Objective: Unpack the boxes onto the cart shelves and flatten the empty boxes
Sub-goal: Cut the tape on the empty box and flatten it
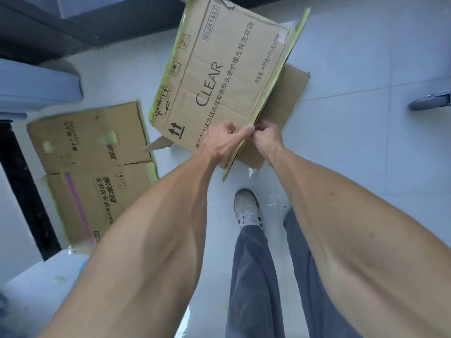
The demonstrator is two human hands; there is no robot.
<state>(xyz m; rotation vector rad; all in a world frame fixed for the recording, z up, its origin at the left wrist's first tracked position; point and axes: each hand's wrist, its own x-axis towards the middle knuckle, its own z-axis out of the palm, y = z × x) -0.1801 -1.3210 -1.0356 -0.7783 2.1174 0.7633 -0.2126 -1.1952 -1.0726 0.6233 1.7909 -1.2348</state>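
Flattening step, head view only: both hands hold a collapsed shampoo box (pixel 219 76) in the air above the floor (pixel 366 118). Left hand (pixel 220 140) lies on the printed face with the fingers curled and the forefinger stretched along the near right edge. Right hand (pixel 267 140) is curled round that same edge from the other side, pinching it, so the two hands meet at the near corner of the box. One plain flap (pixel 283 113) sticks out to the right behind the printed panel, and a smaller flap (pixel 158 143) pokes out at the near left corner.

Box looks nearly flat, with yellow-green tape along its edges. Its long axis runs away from the person, leaning to the upper right; the up-arrows sit at the near end and the printed number at the far end. The printed face looks up toward the camera.

A second flattened box (pixel 97 167) already lies on the floor to the left, well apart from the hands. One shoe (pixel 246 208) stands below the held box.

Judgement: unpacking of this box is done; next move likely calls for pressing the loose flaps flat and laying it on or beside the other one. Cart shelves not clearly identifiable here.
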